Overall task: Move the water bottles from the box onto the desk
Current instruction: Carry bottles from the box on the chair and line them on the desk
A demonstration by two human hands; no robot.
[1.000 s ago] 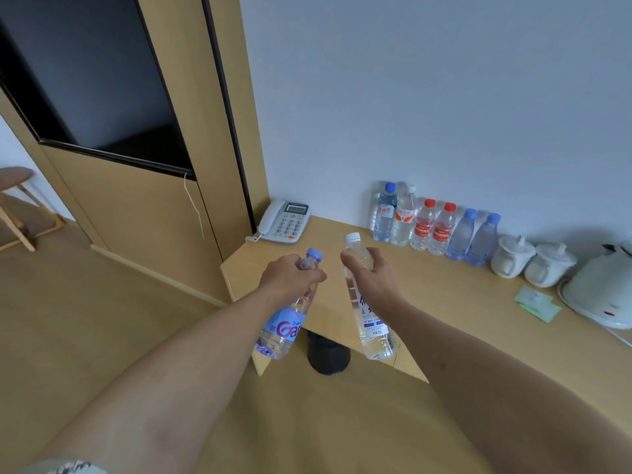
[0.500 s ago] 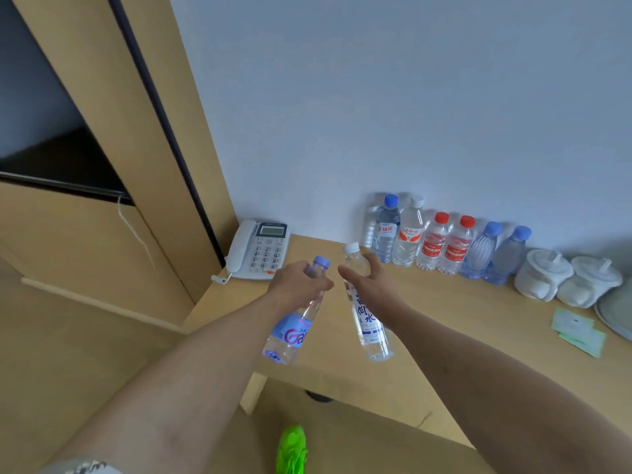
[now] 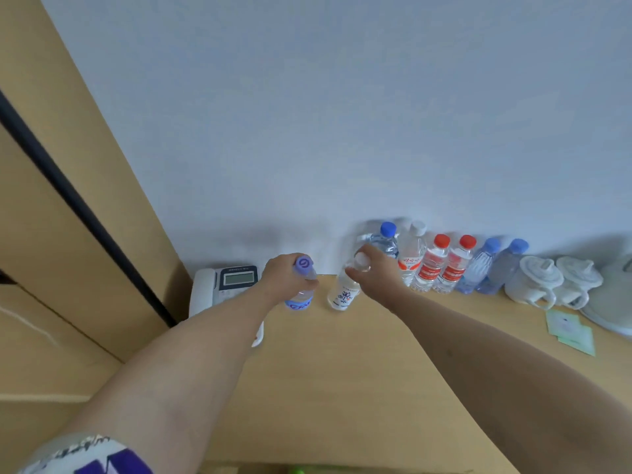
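My left hand [image 3: 285,277] grips the neck of a purple-capped bottle [image 3: 301,295] with a blue and pink label, held upright near the desk's back edge. My right hand [image 3: 376,268] grips the neck of a white-capped bottle [image 3: 343,294] with a white label, just to the right of the first. Both bottles are at or just above the wooden desk [image 3: 342,371]; contact is unclear. A row of several bottles [image 3: 441,265] with blue, white and red caps stands against the wall to the right. The box is out of view.
A white desk phone [image 3: 225,285] lies left of my left hand, partly hidden by my forearm. Two white lidded cups [image 3: 554,278] and a white kettle [image 3: 615,295] stand at the far right, with green paper packets [image 3: 571,331] in front. A wooden panel [image 3: 68,234] rises on the left.
Both hands moved forward over the desk and lowered the two bottles upright near the wall, between the phone and the bottle row. My view came closer to the desk.
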